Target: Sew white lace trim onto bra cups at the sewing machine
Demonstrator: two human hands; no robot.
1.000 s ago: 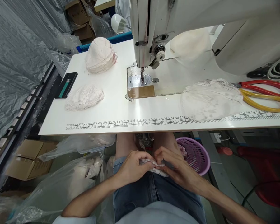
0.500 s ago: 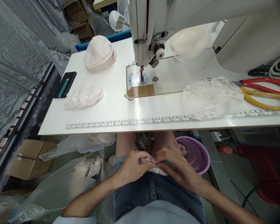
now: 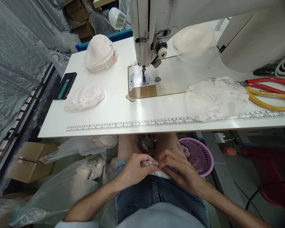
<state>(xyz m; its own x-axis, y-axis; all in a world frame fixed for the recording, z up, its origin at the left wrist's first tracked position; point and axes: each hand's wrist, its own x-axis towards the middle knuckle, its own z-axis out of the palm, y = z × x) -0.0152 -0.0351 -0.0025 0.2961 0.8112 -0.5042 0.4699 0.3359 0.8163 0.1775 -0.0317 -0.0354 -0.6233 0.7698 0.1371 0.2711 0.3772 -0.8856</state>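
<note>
I count one sewing machine (image 3: 180,19) on one white table (image 3: 114,110), three lace heaps (image 3: 99,53) (image 3: 84,98) (image 3: 215,98) there, one purple basket (image 3: 201,160) below, red scissors (image 3: 267,83) and yellow scissors (image 3: 263,103). At the lap, left hand (image 3: 133,171) and right hand (image 3: 180,171) pinch one small lace piece (image 3: 160,173), possibly folded; fingers hide it.

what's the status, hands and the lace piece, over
Left hand and right hand both pinching the lace piece over the lap. Held below the white table edge, apart from the sewing machine. Nothing blocking the hands.
</note>
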